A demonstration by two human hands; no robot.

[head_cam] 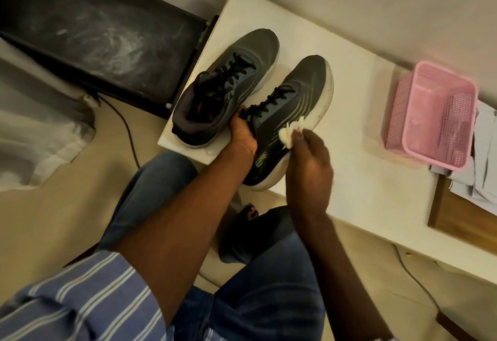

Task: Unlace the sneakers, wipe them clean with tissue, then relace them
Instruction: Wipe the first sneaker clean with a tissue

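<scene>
Two dark grey sneakers with white soles and black laces stand on the white table (357, 131). The left sneaker (228, 82) rests near the table's left corner, laced. The right sneaker (293, 109) is tilted, its heel hanging over the front edge. My left hand (243, 132) grips this sneaker at the collar and tongue. My right hand (309, 160) pinches a crumpled white tissue (289, 135) and presses it against the sneaker's outer side, just above the sole.
A pink plastic basket (435, 115) lies on the table to the right, with loose papers (484, 158) beside it. A dusty black panel (102, 37) stands left of the table. Cables run over the floor. My knees are below the table edge.
</scene>
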